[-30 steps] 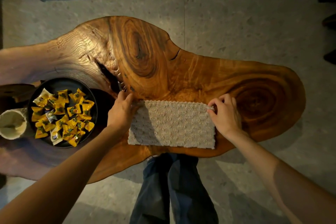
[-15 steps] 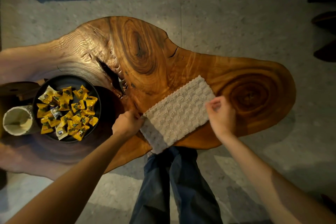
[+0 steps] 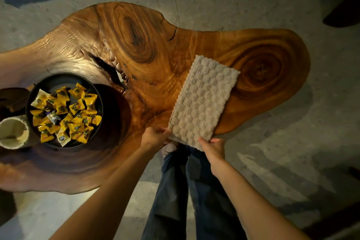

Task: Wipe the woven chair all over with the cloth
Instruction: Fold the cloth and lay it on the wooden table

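The cloth, a pale, folded towel with a raised checker weave, is held at its near end by both grips. Its near-left corner is pinched by the left grip, and its near-right corner is taken by the right grip, with the fingers curled at the edge. How far the fingers reach underneath cannot be told.

From the grips the cloth stretches away and slightly rightward, lying flat on the live-edge wooden desk. Only the held end hangs past the desk's edge.

Well to the left of the left grip a dark bowl of yellow wrapped candies is seen, and further left a cream cup. Directly below the grips, legs in dark jeans are visible. No woven chair is shown, so wiping is judged not yet begun.

The cloth is judged light, soft and limp. It will sag and may unfold if lifted by the corners alone, and its nubby pile should drag rather than slip on wood.

For wiping, a bunched or flat-palmed hold at the middle of the folded pad would be better suited than the corner pinches. The bowl is far enough from the grips that it is unlikely to be disturbed.
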Motion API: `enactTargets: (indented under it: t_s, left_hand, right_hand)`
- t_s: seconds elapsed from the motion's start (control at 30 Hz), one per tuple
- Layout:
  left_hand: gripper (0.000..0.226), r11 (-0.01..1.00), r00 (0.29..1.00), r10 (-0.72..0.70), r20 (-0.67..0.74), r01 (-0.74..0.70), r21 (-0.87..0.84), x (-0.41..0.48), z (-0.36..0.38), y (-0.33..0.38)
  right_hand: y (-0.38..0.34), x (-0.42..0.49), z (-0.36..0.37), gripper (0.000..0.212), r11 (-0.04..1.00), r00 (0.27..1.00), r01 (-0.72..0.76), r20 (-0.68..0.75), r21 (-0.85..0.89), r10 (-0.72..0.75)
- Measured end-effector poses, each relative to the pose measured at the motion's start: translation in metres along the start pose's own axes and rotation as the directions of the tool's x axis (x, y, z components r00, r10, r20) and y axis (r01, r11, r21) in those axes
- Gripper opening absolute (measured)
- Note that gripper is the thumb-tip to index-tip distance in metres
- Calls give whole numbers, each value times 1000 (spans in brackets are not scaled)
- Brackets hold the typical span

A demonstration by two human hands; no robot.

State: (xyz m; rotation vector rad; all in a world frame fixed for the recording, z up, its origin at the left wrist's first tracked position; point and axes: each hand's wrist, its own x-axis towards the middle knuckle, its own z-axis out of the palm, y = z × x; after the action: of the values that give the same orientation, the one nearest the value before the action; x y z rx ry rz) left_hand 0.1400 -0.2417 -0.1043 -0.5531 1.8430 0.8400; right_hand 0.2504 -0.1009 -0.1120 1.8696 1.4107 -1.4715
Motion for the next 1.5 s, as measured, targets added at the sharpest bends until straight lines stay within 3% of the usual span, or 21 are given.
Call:
enactTargets:
  t_s: [0.1,0.23,0.37,0.47,0.53,0.63,0.7,0.77,0.83,0.93,1.1,1.27,1.4,1.5]
  left_hand:
    - [16,995,998,61,-15,-59,75,0,-1,-7]
    - [18,979,991,136,-14,-132,156,-11,-8,-11]
    - [15,973,973,230,23,-229,-31,-34,-15,-2]
    - [10,928,933,355,68,-343,-143,-47,-23,9]
    - [4,913,912,393,113,-374,-161,-50,-29,19]
    - [19,914,903,394,171,-364,-182,-42,-39,40]
    - [30,888,867,457,199,-431,-160,-35,-42,56]
    - [41,829,811,553,190,-559,-24,-29,-42,73]
    - [39,770,775,612,159,-629,104,-22,-35,91]
    - [19,760,773,631,65,-633,151,-6,-22,117]
    - [16,776,793,609,1,-596,206,26,-5,151]
    - [26,794,810,586,-34,-565,225,48,11,175]
    - [23,779,784,606,-134,-550,300,57,23,181]
    - [32,828,794,560,-236,-521,210,57,27,174]
  right_hand:
    - [7,9,-4,30,1000,999,6,36,-20,-5]
    - [11,-7,-18,28,977,980,198,12,-76,-198]
    - [2,-39,-41,24,880,890,456,71,-130,-451]
    - [-16,-54,-55,6,859,842,512,186,15,-506]
    - [-31,-58,-63,13,873,837,479,250,92,-486]
    - [-57,-53,-75,32,898,852,418,285,136,-440]
    - [-73,-46,-80,38,875,815,467,323,125,-481]
    - [-87,-38,-82,37,828,770,559,340,49,-540]
    - [-102,-25,-81,29,800,760,599,298,26,-578]
    - [-122,-3,-75,11,765,764,641,151,-61,-628]
    - [-146,37,-68,27,748,770,632,52,-205,-636]
    - [-162,60,-64,23,743,781,590,-11,-316,-625]
    - [-169,65,-57,23,764,784,565,-87,-313,-615]
    - [-168,64,-54,29,800,799,538,-144,-266,-585]
